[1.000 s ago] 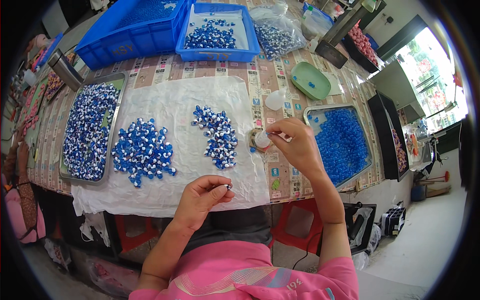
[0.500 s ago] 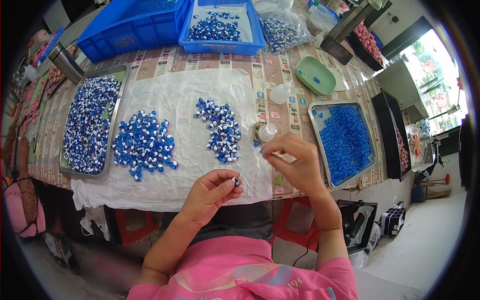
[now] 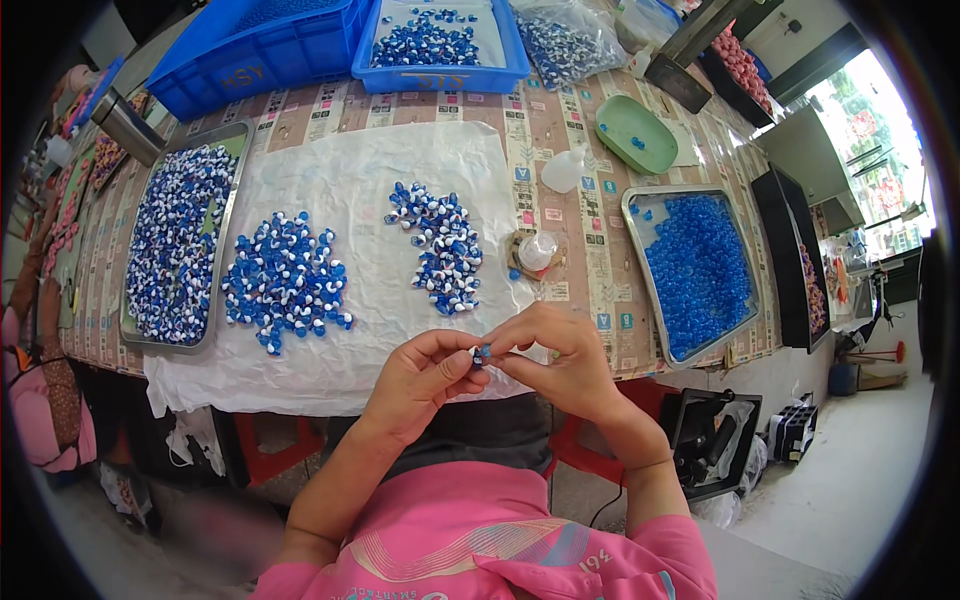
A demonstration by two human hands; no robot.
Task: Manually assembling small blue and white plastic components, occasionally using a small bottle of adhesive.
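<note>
My left hand (image 3: 422,378) pinches a small blue-and-white bead (image 3: 476,358) between thumb and fingertips, near the front edge of the white paper. Meeting it from the right, my right hand (image 3: 562,358) pinches a tiny clear blue bead (image 3: 486,351) against that piece. Fingertips partly hide both. Beyond my hands, a curved pile of blue-and-white beads (image 3: 447,250) lies on the crumpled white paper (image 3: 370,170). A wider pile of the same kind (image 3: 285,280) lies to its left. A small clear jar (image 3: 539,251) stands right of the paper, with a loose blue bead (image 3: 514,274) beside it.
A metal tray of blue beads (image 3: 700,270) stands right, a tray of blue-and-white beads (image 3: 180,240) left. Behind are blue bins (image 3: 440,82), a green dish (image 3: 640,135), a white bottle (image 3: 563,170) and a metal flask (image 3: 128,125). A person's arm (image 3: 48,310) shows far left.
My right hand has moved from beside the clear jar down and left to my left hand, carrying the blue bead. The left hand keeps its hold; the view has shifted slightly.
</note>
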